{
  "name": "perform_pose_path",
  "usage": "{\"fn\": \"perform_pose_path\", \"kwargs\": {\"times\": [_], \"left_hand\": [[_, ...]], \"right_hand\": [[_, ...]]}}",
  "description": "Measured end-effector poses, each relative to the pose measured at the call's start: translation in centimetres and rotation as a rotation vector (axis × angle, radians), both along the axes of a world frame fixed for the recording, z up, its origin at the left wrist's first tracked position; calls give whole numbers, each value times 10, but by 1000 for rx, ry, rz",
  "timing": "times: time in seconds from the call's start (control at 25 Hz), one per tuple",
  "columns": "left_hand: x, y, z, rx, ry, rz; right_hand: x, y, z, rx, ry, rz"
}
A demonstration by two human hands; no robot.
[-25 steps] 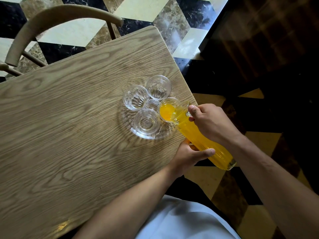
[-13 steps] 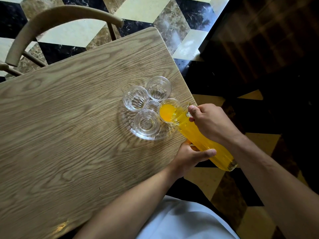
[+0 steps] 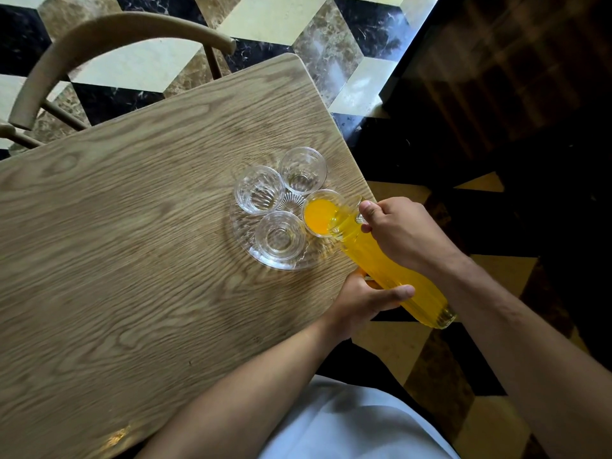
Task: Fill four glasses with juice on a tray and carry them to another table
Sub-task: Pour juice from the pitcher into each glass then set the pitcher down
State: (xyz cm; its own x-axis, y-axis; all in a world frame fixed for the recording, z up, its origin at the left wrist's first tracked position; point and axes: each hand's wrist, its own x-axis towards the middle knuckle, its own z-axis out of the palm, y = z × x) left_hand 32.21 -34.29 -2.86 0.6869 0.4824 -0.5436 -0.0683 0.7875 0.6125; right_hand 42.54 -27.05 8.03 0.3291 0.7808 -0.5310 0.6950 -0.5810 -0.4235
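A round clear glass tray [image 3: 241,240] sits near the right edge of the wooden table [image 3: 132,260]. On it stand several clear ribbed glasses. The right one [image 3: 318,212] holds orange juice; the far one [image 3: 302,170], the left one [image 3: 259,190] and the near one [image 3: 280,237] are empty. A ribbed glass bottle of orange juice [image 3: 390,273] is tilted with its mouth over the right glass. My right hand [image 3: 402,231] grips the bottle near its neck. My left hand [image 3: 367,299] holds the bottle's body from below.
A curved wooden chair back [image 3: 99,38] stands at the table's far left. The floor beyond has black, cream and brown marble tiles [image 3: 331,44]. Dark floor lies to the right of the table edge. A white garment [image 3: 347,422] is at the bottom.
The juice level in the right glass has risen a little. Both hands and the bottle have stayed nearly in place.
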Motion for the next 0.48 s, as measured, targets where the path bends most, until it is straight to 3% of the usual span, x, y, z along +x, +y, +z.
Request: {"fn": "perform_pose_path", "kwargs": {"times": [0.48], "left_hand": [[2, -7, -17, 9, 10, 1]], "right_hand": [[-1, -1, 1, -25, 0, 9]]}}
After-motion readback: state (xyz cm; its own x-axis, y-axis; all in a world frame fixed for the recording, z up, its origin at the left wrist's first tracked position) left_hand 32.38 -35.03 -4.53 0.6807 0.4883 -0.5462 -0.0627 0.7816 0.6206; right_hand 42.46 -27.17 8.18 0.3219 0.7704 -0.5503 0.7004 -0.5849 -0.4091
